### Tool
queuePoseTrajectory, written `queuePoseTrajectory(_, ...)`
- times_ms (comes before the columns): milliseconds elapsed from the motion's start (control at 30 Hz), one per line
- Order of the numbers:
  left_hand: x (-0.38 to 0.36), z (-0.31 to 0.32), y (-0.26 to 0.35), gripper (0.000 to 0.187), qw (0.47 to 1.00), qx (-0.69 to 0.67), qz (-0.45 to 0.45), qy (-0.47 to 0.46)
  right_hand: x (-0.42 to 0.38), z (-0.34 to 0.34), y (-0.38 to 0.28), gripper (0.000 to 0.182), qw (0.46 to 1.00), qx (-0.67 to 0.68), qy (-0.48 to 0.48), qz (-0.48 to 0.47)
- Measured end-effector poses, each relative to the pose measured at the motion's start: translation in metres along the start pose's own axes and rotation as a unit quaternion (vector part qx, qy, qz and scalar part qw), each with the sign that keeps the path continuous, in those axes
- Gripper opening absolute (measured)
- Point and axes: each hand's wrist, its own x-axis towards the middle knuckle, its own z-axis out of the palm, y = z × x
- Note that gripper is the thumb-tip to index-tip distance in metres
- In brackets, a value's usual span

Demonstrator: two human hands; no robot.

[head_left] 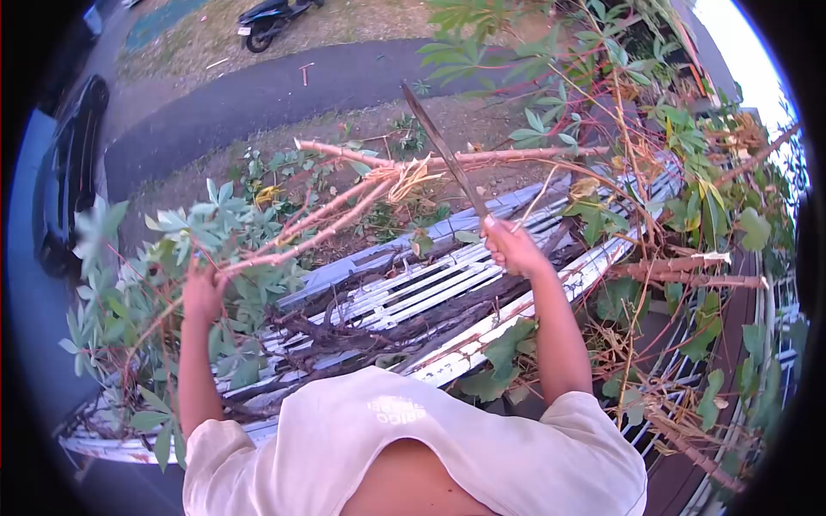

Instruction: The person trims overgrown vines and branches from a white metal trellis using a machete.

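My right hand grips the handle of a long machete, its blade pointing up and away toward a splintered, half-cut spot on a reddish stem. My left hand holds a leafy branch that forks off that stem and bends toward me. The blade crosses the stem just right of the frayed cut. Green leaves partly hide the fingers of my left hand.
A white slatted metal fence lies beneath my arms, tangled with dark vines. More stems and leaves crowd the right side. Beyond runs a paved path, with a parked motorbike and a dark car.
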Motion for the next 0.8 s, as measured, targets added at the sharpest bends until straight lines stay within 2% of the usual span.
queuePoseTrajectory(67, -0.005, -0.017, -0.026, 0.044, 0.999, 0.032, 0.002, 0.01, -0.005, 0.009, -0.052, 0.038, 0.999, 0.024, -0.021, 0.001)
queuePoseTrajectory(100, -0.011, -0.024, -0.036, 0.044, 0.999, 0.04, 0.014, 0.023, -0.015, 0.018, -0.08, 0.041, 1.0, 0.014, 0.001, -0.019)
queuePoseTrajectory(167, -0.028, -0.026, -0.049, 0.043, 0.998, 0.05, 0.03, 0.038, -0.042, 0.036, -0.151, 0.048, 0.993, 0.004, 0.068, -0.095)
queuePoseTrajectory(200, -0.041, -0.017, -0.054, 0.043, 0.996, 0.008, 0.023, 0.084, -0.061, 0.042, -0.189, 0.049, 0.983, 0.043, 0.081, -0.161)
queuePoseTrajectory(233, -0.048, -0.015, -0.057, 0.044, 0.991, -0.034, 0.017, 0.128, -0.081, 0.045, -0.218, 0.049, 0.942, 0.033, 0.122, -0.31)
queuePoseTrajectory(267, -0.054, -0.022, -0.05, 0.044, 0.99, -0.033, -0.005, 0.137, -0.105, 0.042, -0.252, 0.046, 0.905, 0.047, 0.111, -0.408)
queuePoseTrajectory(300, -0.053, -0.03, -0.051, 0.044, 0.99, -0.035, -0.003, 0.133, -0.129, 0.033, -0.283, 0.042, 0.86, 0.066, 0.116, -0.492)
queuePoseTrajectory(333, -0.05, -0.041, -0.052, 0.044, 0.993, -0.019, -0.026, 0.116, -0.154, 0.02, -0.317, 0.043, 0.805, 0.0, 0.18, -0.565)
queuePoseTrajectory(400, -0.05, -0.067, -0.05, 0.04, 0.992, -0.002, -0.053, 0.113, -0.201, -0.007, -0.364, 0.024, 0.689, 0.06, 0.174, -0.701)
queuePoseTrajectory(433, -0.05, -0.07, -0.055, 0.04, 0.992, -0.003, -0.054, 0.116, -0.213, -0.005, -0.376, 0.035, 0.644, 0.085, 0.179, -0.739)
queuePoseTrajectory(467, -0.05, -0.071, -0.06, 0.039, 0.984, -0.025, -0.054, 0.166, -0.226, 0.008, -0.388, 0.046, 0.597, 0.105, 0.184, -0.774)
queuePoseTrajectory(500, -0.054, -0.071, -0.062, 0.039, 0.975, -0.048, -0.055, 0.212, -0.235, 0.027, -0.387, 0.057, 0.551, 0.1, 0.215, -0.8)
queuePoseTrajectory(533, -0.057, -0.084, -0.056, 0.037, 0.972, -0.06, -0.07, 0.214, -0.228, 0.007, -0.374, 0.072, 0.519, 0.075, 0.237, -0.818)
queuePoseTrajectory(567, -0.058, -0.086, -0.064, 0.037, 0.971, -0.062, -0.073, 0.22, -0.21, -0.008, -0.347, 0.067, 0.5, -0.005, 0.223, -0.837)
queuePoseTrajectory(633, -0.06, -0.087, -0.08, 0.037, 0.971, -0.048, -0.042, 0.232, -0.118, 0.026, -0.275, 0.07, 0.507, 0.058, 0.445, -0.736)
queuePoseTrajectory(667, -0.062, -0.088, -0.084, 0.038, 0.971, -0.054, -0.061, 0.226, -0.05, 0.039, -0.23, 0.07, 0.47, -0.048, 0.55, -0.689)
queuePoseTrajectory(700, -0.064, -0.091, -0.087, 0.038, 0.969, -0.054, -0.058, 0.232, -0.004, 0.051, -0.163, 0.066, 0.666, 0.061, 0.473, -0.573)
queuePoseTrajectory(733, -0.069, -0.093, -0.088, 0.039, 0.964, -0.059, -0.065, 0.253, 0.04, 0.063, -0.097, 0.063, 0.905, 0.136, 0.344, -0.211)
queuePoseTrajectory(767, -0.072, -0.096, -0.09, 0.039, 0.955, -0.065, -0.076, 0.279, 0.083, 0.075, -0.032, 0.06, 0.973, 0.085, 0.213, 0.022)
queuePoseTrajectory(800, -0.075, -0.106, -0.093, 0.041, 0.968, -0.041, -0.113, 0.221, 0.108, 0.089, 0.0, 0.065, 0.967, 0.128, 0.216, 0.052)
